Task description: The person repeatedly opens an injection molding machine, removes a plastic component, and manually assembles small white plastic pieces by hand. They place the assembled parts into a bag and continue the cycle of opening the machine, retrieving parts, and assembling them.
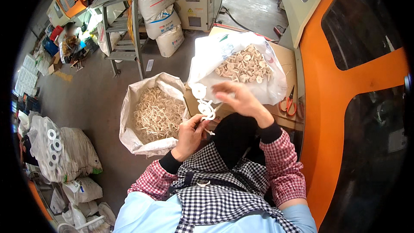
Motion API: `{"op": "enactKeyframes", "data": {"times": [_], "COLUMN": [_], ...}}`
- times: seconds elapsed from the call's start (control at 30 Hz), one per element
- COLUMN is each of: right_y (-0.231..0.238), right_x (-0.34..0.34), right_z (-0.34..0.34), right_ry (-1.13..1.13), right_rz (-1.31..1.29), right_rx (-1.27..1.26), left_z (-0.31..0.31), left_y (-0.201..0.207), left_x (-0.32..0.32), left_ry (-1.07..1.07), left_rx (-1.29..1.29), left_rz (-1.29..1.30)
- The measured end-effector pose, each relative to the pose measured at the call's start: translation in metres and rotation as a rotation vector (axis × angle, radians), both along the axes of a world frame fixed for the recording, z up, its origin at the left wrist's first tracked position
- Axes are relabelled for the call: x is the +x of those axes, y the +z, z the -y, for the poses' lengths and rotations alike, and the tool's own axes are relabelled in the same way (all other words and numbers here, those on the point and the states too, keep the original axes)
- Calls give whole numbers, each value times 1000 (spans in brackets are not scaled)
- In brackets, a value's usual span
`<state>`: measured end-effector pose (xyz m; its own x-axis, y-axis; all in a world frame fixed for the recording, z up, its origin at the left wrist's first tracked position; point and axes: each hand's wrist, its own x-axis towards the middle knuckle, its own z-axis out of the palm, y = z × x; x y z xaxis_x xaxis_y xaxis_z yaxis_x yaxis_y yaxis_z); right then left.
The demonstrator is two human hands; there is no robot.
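Note:
My left hand (189, 137) is closed on a white plastic moulding (205, 108), pinching its lower end between thumb and fingers. Round discs and curved thin stems make up this piece, and one disc reaches up beside the bag. Just right of it my right hand (241, 100) hovers with fingers stretched out, their tips blurred; I see nothing held in it. Beyond that hand, a white plastic bag (207, 54) lies open with many off-white disc-and-stem parts (248, 64) inside. To the left stands an open woven sack (126, 123) full of thin, curly off-white plastic scraps (157, 114).
Red-handled scissors (289, 102) lie on the cardboard (282, 58) at the right. An orange machine frame (321, 103) rises close on my right. Filled sacks (161, 19) and a metal step ladder (125, 43) stand ahead. Bagged white rings (52, 144) sit far left; a person is in the distance.

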<state>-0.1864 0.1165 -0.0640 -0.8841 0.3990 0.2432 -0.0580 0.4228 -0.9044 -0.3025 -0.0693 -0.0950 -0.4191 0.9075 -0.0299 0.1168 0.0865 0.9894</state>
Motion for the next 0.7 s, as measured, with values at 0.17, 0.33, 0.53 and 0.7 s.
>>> {"op": "enactKeyframes", "data": {"times": [0.17,0.33,0.53,0.7], "right_y": [13,14,5,10], "right_x": [21,32,41,54], "right_z": [41,69,104,109], "right_ry": [261,-101,-19,20], "right_rz": [-42,-28,-127,-23], "right_rx": [-370,169,788,878], "left_z": [2,-2,21,22], "left_y": [-1,-14,-19,-20], "left_x": [4,11,11,8], "left_ry": [-247,-85,-161,-157], "left_rx": [-30,208,-222,-162], "left_rz": [40,-16,1054,1012]}}
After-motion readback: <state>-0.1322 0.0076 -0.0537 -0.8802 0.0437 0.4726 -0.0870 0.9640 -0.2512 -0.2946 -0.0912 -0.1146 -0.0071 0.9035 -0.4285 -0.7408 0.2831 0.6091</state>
